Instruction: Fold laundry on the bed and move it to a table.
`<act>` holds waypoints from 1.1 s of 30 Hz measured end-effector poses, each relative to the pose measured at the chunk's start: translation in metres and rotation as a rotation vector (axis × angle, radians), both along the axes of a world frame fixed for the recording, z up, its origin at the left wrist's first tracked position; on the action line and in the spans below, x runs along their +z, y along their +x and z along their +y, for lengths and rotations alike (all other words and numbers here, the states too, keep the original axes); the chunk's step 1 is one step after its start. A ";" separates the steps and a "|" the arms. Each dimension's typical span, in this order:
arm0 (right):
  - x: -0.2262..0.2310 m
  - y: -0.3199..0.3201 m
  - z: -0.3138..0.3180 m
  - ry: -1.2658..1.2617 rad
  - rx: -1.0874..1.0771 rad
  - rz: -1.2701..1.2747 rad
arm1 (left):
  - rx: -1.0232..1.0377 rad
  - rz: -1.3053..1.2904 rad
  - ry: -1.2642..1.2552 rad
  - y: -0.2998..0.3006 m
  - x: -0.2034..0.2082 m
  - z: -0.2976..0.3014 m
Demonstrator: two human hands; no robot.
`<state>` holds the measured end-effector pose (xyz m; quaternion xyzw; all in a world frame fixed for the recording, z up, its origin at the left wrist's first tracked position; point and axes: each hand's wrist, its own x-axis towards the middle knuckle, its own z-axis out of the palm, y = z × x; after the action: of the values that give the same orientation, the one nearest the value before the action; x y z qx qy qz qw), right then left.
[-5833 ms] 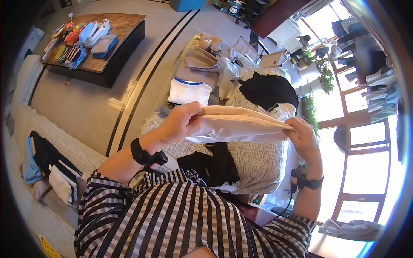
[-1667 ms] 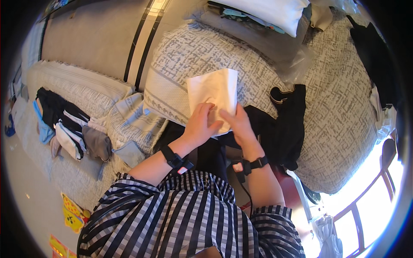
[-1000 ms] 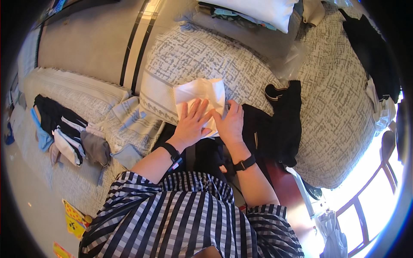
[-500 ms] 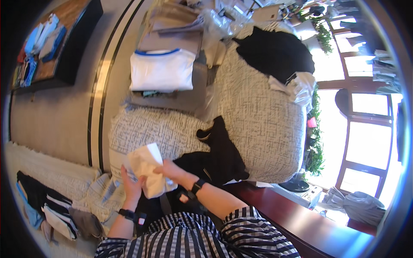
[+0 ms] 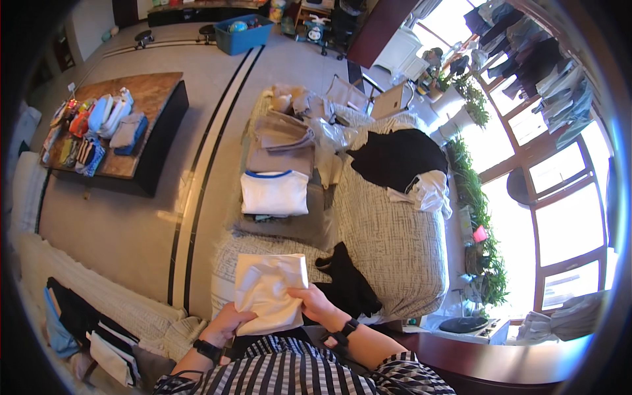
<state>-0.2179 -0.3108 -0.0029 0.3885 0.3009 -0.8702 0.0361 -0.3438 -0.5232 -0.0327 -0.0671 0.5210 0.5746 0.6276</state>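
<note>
A folded white cloth garment (image 5: 270, 280) is held flat in front of me, creased across its middle; its exact kind is unclear. My left hand (image 5: 232, 321) grips its lower left corner, thumb on top. On the opposite edge my right hand (image 5: 315, 305) pinches it, with the thumb pressed on the cloth. Just beyond my right hand a black garment (image 5: 349, 283) lies crumpled on the patterned sofa cover (image 5: 401, 257). Farther up, a folded white shirt with a blue collar (image 5: 274, 194) rests on a stack of folded clothes.
A larger black garment (image 5: 398, 158) and a crumpled white one (image 5: 431, 191) lie on the sofa's far right. Folded clothes (image 5: 99, 339) rest on the seat at lower left. A wooden table (image 5: 155, 99) bears more clothes. Plants (image 5: 484, 263) line the windows; a blue bin (image 5: 243, 39) stands far back.
The white garment, earlier bunched and tilted, is now a flatter, squarer fold nearer my body. Both hands have shifted to its side edges. The view has tilted up to show more of the room.
</note>
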 end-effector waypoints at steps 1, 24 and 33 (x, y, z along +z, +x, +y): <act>0.009 0.000 0.002 0.005 0.009 0.017 | -0.098 0.093 -0.093 -0.005 0.008 0.001; 0.065 -0.010 -0.020 0.588 -0.244 0.142 | 0.267 -0.192 0.383 -0.009 0.032 0.069; 0.085 0.025 0.065 0.021 -0.376 0.264 | 0.373 0.285 0.375 0.019 0.103 0.101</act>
<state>-0.1927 -0.2460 0.0824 0.3207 0.2343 -0.9018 -0.1705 -0.3246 -0.4218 0.0705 0.0369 0.4672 0.7700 0.4330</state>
